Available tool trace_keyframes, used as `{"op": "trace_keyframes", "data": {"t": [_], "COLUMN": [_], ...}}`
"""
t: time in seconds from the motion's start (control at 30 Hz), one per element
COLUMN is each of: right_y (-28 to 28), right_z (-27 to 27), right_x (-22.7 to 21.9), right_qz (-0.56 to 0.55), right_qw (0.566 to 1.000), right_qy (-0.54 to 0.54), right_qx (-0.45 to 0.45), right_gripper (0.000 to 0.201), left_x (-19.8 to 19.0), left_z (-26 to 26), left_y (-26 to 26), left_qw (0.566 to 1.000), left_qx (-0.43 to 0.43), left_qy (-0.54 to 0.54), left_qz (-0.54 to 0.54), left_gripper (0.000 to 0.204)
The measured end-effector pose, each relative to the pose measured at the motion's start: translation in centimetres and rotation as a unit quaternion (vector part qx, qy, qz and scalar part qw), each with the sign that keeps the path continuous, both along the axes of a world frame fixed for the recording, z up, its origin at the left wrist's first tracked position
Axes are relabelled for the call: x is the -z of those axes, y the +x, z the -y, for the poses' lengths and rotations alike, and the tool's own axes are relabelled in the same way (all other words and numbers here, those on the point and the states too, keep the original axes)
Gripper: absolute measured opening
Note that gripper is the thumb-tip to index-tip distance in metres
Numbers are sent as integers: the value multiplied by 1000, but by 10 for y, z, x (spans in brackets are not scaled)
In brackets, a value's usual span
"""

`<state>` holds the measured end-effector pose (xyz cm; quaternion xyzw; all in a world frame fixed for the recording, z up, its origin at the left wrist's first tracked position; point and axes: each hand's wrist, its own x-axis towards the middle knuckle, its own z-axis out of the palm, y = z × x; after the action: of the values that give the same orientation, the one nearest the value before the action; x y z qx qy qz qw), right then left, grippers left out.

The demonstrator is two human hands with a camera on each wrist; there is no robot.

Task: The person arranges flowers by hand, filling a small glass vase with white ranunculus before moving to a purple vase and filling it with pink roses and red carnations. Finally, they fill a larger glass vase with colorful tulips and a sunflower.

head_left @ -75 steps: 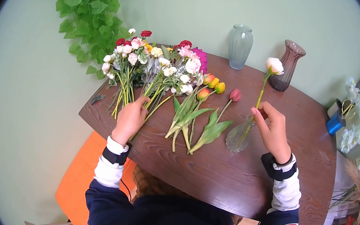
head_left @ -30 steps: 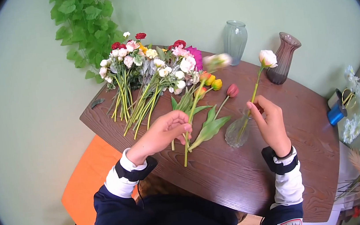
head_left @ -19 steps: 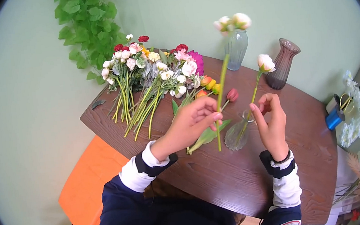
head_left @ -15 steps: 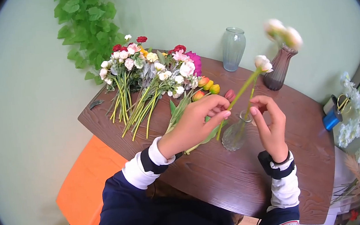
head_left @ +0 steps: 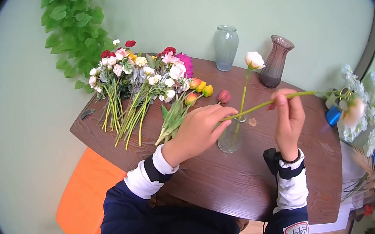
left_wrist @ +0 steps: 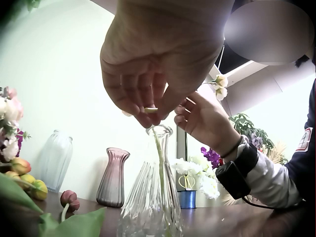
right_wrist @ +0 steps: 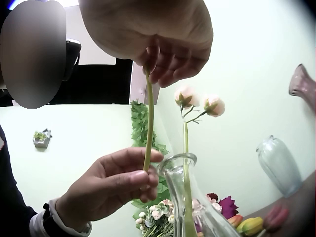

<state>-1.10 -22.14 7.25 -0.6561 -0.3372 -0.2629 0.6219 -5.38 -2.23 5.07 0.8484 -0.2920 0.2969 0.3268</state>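
Observation:
My left hand (head_left: 198, 132) pinches the cut end of a long-stemmed pale pink flower (head_left: 352, 112). Farther up the same green stem, the thumb and fingers of my right hand (head_left: 288, 124) pinch it. The stem lies nearly level, its blurred blooms pointing right; in the left wrist view two blooms (left_wrist: 221, 87) show behind the right hand. Just below the hands stands a clear ribbed glass vase (head_left: 229, 142). In it, upright, is another pale pink flower (head_left: 255, 60), whose two blooms show in the right wrist view. The left hand partly overlaps the vase's neck.
A heap of mixed flowers (head_left: 146, 75) lies at the back left, with orange-yellow tulips (head_left: 200, 87) and a red tulip (head_left: 224, 96) nearby. A blue glass vase (head_left: 227, 48) and a purple one (head_left: 276, 60) stand behind. A blue ribbon spool (head_left: 333, 115) sits at the right.
My left hand has taken a pale pink flower from the heap and carried it right. Its blooms have swung right and down, and the right hand has moved from the vase's flower to this stem.

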Motion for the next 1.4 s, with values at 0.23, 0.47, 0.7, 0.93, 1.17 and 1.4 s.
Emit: {"op": "trace_keyframes", "data": {"t": [0.23, 0.47, 0.7, 0.93, 1.17, 1.4], "right_y": [15, 11, 10, 11, 11, 20], "right_z": [26, 22, 16, 23, 13, -3], "right_x": [-11, -10, -9, -13, -9, 17], "right_qz": [45, 18, -16, -21, -68, -136], "right_qw": [990, 994, 997, 993, 994, 990], "right_qy": [96, 40, 43, 88, 84, -16], "right_qx": [98, 99, 60, 73, 30, 23], "right_gripper": [21, 18, 17, 16, 16, 21], "left_x": [1, 12, 20, 18, 19, 19], "left_z": [2, 8, 13, 15, 15, 17], "left_y": [-1, 8, 16, 15, 17, 15], "left_qw": [995, 988, 986, 986, 986, 984], "left_qx": [-4, 10, 29, 30, 21, 31], "left_qy": [-43, -59, -48, -43, -39, -50], "left_qz": [-92, -142, -160, -156, -160, -168], "left_gripper": [41, 56, 54, 46, 43, 42]}}
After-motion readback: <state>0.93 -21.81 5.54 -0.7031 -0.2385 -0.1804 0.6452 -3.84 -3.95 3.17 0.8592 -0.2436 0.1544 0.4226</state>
